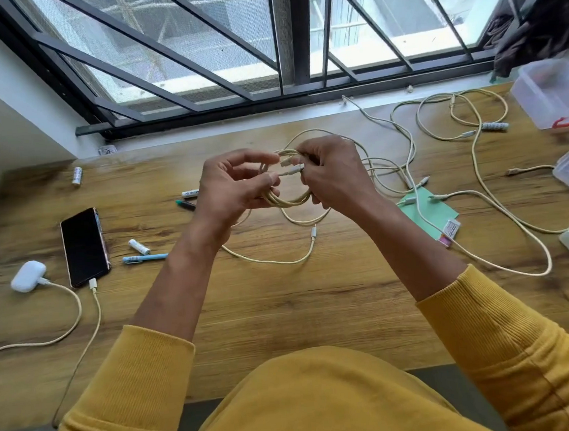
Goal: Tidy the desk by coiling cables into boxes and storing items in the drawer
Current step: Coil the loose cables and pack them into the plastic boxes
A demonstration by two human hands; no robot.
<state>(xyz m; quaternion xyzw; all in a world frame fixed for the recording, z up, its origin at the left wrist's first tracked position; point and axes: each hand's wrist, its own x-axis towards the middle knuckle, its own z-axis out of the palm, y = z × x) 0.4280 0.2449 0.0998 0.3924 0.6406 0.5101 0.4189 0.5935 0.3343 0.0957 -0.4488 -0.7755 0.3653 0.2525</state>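
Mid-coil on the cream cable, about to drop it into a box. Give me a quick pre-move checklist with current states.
1. Coil gripped by both left hand and right hand: ok.
2. Connector end tucked into the coil: not ok, pinched loose between the fingers.
3. Tail fully wound: not ok, it trails on the desk.
4. Box open to receive the coil: cannot tell; the clear boxes sit at the far right.
5. Other cables free of the coil: cannot tell, strands overlap behind the right hand.

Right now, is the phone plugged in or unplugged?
Plugged in: a cream cable enters the bottom edge of the phone.
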